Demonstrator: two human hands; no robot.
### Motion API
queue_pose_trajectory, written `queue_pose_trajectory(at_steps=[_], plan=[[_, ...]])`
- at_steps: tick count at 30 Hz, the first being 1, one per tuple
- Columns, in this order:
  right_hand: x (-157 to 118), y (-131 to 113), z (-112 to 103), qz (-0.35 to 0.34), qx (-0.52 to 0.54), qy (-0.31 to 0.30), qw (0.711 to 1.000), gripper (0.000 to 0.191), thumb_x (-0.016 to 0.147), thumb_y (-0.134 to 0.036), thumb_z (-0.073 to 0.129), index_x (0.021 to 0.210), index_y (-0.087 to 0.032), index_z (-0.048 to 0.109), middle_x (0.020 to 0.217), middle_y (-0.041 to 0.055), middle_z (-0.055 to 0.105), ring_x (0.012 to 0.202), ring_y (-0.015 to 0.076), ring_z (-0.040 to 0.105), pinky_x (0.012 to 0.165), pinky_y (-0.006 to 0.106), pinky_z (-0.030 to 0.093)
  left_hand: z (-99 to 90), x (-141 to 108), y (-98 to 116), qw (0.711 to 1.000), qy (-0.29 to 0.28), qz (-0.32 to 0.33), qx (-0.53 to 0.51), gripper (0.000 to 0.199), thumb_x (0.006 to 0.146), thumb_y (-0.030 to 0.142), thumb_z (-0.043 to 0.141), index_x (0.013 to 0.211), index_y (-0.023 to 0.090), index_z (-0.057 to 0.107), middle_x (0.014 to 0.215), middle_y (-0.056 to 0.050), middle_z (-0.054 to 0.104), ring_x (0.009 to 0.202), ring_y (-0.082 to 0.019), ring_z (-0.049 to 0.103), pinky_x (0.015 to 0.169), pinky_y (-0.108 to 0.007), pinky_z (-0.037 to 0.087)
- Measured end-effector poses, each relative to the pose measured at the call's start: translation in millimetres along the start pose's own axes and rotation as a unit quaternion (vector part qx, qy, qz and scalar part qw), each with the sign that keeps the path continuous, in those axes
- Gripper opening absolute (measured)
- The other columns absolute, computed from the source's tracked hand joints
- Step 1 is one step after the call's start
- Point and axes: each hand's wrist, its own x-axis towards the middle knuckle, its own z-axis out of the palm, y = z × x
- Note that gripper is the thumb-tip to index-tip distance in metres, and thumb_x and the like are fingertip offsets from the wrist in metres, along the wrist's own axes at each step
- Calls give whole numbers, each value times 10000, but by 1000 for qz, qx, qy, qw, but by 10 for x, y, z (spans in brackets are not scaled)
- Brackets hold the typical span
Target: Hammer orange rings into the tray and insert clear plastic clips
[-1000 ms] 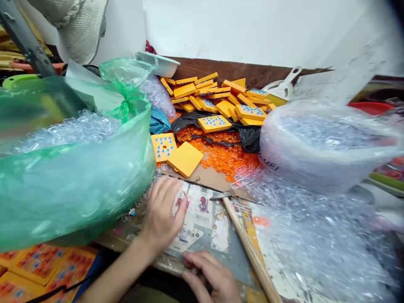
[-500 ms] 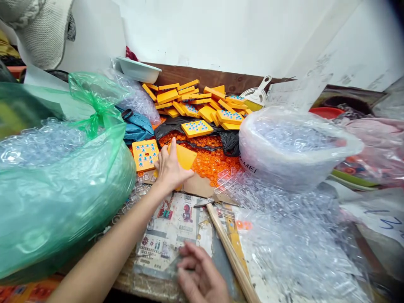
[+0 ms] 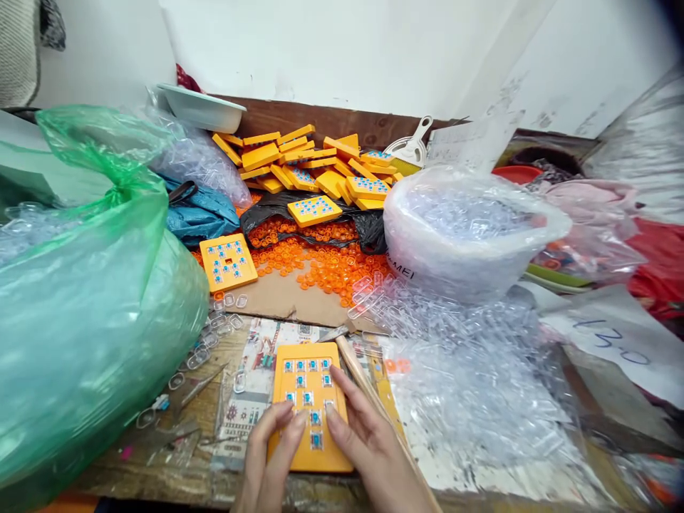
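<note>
A yellow plastic panel (image 3: 299, 456) with rows of small clear pieces with blue centres lies face up at the table's near edge. My left hand (image 3: 272, 449) grips its lower left side, fingers bent and thumb over the face. On the right side, my right hand (image 3: 371, 438) holds the same panel, its thumb on the face and its fingers along the edge. Partly behind my right hand lies a hammer (image 3: 350, 360) with a wooden handle. A printed sheet (image 3: 254, 406) is under the panel.
A green bag (image 3: 107, 306) bulges at left. Further back are another yellow panel (image 3: 229, 262), a pile of yellow panels (image 3: 310, 167) and orange rings (image 3: 334, 271). A white bag (image 3: 454, 267) stands right, behind loose clear plastic pieces (image 3: 481, 392).
My left hand has brought a yellow panel from the back of the table to the near edge. My right hand, holding nothing before, now grips it too. The view has shifted slightly right.
</note>
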Motion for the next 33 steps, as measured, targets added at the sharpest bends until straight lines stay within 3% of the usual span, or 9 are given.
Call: queue_pose_trajectory(at_steps=[2, 4, 7, 10, 13, 19, 25, 30, 33], plan=[[-22, 122, -87, -48, -100, -3, 994, 565, 744, -471, 732, 1251, -257, 605, 1486, 87, 404, 1333, 274, 421, 1045, 422, 421, -19, 43, 2, 1000, -15, -2, -1, 690, 789, 351, 679, 1404, 295, 371, 1304, -129, 518, 1165, -320, 564, 946, -414, 504], [-65, 170, -171, -127, -249, 17, 960, 500, 822, -438, 656, 1285, -266, 579, 1528, 75, 328, 1368, 277, 364, 1081, 459, 373, -68, 161, -21, 1000, -29, -5, 7, 653, 865, 380, 579, 1440, 245, 301, 1382, -153, 466, 1268, -314, 481, 1002, -426, 458], [-123, 84, -297, -314, -467, 87, 822, 376, 918, -280, 525, 1290, -266, 572, 1491, 68, 394, 1347, 257, 400, 1093, 463, 359, -205, 416, -153, 996, -43, 23, 69, 619, 897, 336, 535, 1441, 189, 278, 1391, -161, 482, 1290, -282, 459, 1013, -407, 442], [-92, -77, -421, -382, -607, 117, 687, 326, 930, -213, 458, 1211, -189, 620, 1287, 112, 599, 1147, 238, 599, 932, 376, 526, -344, 713, -393, 984, -28, 79, 155, 395, 896, 238, 521, 1284, 169, 496, 1196, -133, 653, 1113, -269, 600, 941, -413, 473], [17, -152, -490, -365, -666, 94, 644, 327, 906, -232, 435, 1116, -133, 665, 1062, 119, 707, 920, 268, 699, 717, 383, 612, -369, 972, -634, 981, -65, 51, 177, 253, 887, 198, 457, 1031, 140, 658, 1048, -136, 717, 975, -279, 660, 870, -437, 507], [147, -84, -489, -318, -655, 102, 678, 411, 909, -235, 382, 1233, -77, 580, 999, 153, 681, 852, 303, 694, 640, 450, 599, -215, 1137, -826, 976, -139, 18, 168, 282, 834, 158, 446, 956, 142, 700, 941, -111, 746, 871, -248, 690, 821, -387, 550], [89, -113, -538, -278, -592, 94, 751, 391, 946, -346, 414, 1302, -202, 485, 1057, 88, 631, 915, 190, 687, 676, 257, 584, -246, 1222, -749, 976, -138, 8, 165, 287, 860, 197, 463, 1014, 93, 681, 1008, -153, 701, 901, -275, 653, 812, -422, 544], [-79, -56, -287, -96, -275, 146, 945, 516, 833, -530, 567, 1213, -196, 467, 851, 19, 628, 444, 76, 510, 386, 191, 451, -28, 1680, -675, 979, -130, 4, 158, 258, 915, 171, 451, 1068, 107, 649, 1106, -144, 660, 1043, -256, 588, 934, -436, 478], [-146, 7, -192, -33, -152, 170, 973, 692, 678, -574, 720, 1182, -173, 467, 552, -71, 530, 373, 69, 438, 353, 169, 386, 264, 1997, -706, 973, -188, 1, 134, 146, 912, 189, 536, 988, 139, 651, 1008, -71, 684, 945, -194, 637, 861, -400, 519]])
